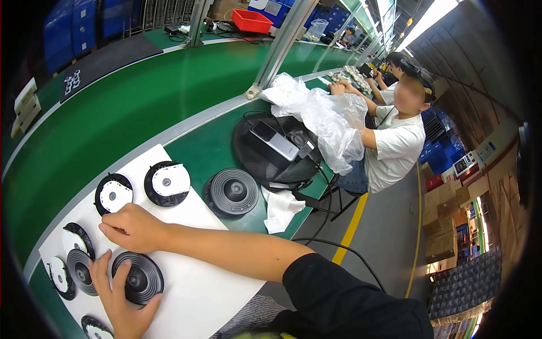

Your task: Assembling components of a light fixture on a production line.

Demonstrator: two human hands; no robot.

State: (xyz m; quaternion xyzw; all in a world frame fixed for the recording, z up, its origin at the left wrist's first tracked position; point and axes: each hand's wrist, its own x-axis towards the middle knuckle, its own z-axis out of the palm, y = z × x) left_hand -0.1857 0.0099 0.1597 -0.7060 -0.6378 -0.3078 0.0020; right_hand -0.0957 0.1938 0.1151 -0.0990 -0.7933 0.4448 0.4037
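On a white sheet (195, 282) lies a black, round, ridged disc (145, 278) with a raised hub. My left hand (125, 305) reaches over it from the lower edge, fingers spread. The index finger crosses the disc's left part, and the thumb is by its lower right rim. A second ridged disc (83, 271) lies left of these fingers. Just above, my right hand (132, 229) is closed with thumb and fingers pinched together; whatever they hold, if anything, is hidden. Near its knuckles is a black ring-shaped part with a white plate (113, 196); a similar part (167, 183) lies farther right.
More white-and-black parts (60, 277) lie at the sheet's left. Another ridged disc (234, 192) sits on the green table beside a black mesh bag (248, 150) bearing a grey device (275, 140). Clear plastic (316, 113) lies beyond, near a seated co-worker (395, 141). A cable hangs over the table edge.
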